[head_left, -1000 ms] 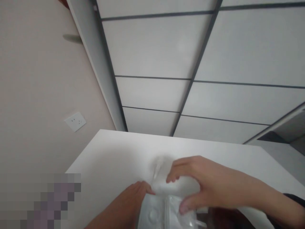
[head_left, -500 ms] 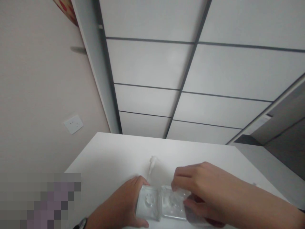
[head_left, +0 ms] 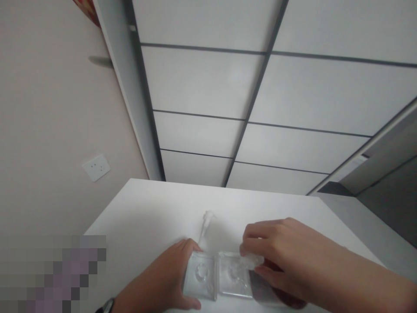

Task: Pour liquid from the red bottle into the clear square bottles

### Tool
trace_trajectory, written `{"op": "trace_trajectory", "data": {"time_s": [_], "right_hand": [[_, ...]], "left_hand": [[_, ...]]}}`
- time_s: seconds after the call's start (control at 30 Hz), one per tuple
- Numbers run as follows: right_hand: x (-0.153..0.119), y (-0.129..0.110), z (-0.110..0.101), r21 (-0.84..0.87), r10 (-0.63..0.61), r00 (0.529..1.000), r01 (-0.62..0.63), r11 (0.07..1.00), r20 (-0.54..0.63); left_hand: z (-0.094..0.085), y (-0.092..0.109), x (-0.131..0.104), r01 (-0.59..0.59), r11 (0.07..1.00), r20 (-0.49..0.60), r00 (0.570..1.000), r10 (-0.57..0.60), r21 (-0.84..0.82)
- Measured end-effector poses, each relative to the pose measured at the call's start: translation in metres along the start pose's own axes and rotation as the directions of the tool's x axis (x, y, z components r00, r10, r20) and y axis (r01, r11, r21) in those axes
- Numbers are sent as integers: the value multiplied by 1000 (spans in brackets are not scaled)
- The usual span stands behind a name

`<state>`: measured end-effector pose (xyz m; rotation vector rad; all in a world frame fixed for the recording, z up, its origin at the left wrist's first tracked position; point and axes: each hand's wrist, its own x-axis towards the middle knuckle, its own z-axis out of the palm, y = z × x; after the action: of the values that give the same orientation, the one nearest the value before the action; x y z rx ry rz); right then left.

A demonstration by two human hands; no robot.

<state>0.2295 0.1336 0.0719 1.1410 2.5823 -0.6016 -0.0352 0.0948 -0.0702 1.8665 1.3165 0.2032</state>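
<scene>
Two clear square containers stand side by side near the table's front edge, each with a round shape in it. Around the left container point(head_left: 200, 276) my left hand point(head_left: 167, 274) is wrapped, fingers at its back corner and thumb at the front. My right hand point(head_left: 276, 252) pinches a small clear, whitish piece point(head_left: 252, 261) over the right part of the other container point(head_left: 232, 278). A dark reddish, rounded object point(head_left: 272, 291) lies beneath my right hand, mostly hidden by it. Behind the containers is a thin translucent item point(head_left: 206, 221), too blurred to name.
The white table point(head_left: 156, 204) reaches back to white panelled doors point(head_left: 202, 82) with dark strips. A wall socket point(head_left: 97, 168) is on the left wall. A pixelated patch covers the lower left corner.
My right hand has lifted slightly and shifted right, and the clear piece between its fingers now shows above the right container. My left hand keeps its hold. The view has shifted slightly.
</scene>
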Motion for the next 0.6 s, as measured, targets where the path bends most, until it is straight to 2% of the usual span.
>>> {"op": "trace_trajectory", "data": {"time_s": [0.17,0.4,0.6], "right_hand": [[-2,1,1,-2,-39,999,39,999,-27],[-6,3,10,54,-149,985,154,987,-85],[-9,9,12,129,-161,975,181,975,-152]], "left_hand": [[3,-4,1,18,1000,5,1000,-19,3],[0,4,-4,1,1000,-10,1000,-1,-10],[-1,5,-1,-15,1000,-12,1000,16,10]]}}
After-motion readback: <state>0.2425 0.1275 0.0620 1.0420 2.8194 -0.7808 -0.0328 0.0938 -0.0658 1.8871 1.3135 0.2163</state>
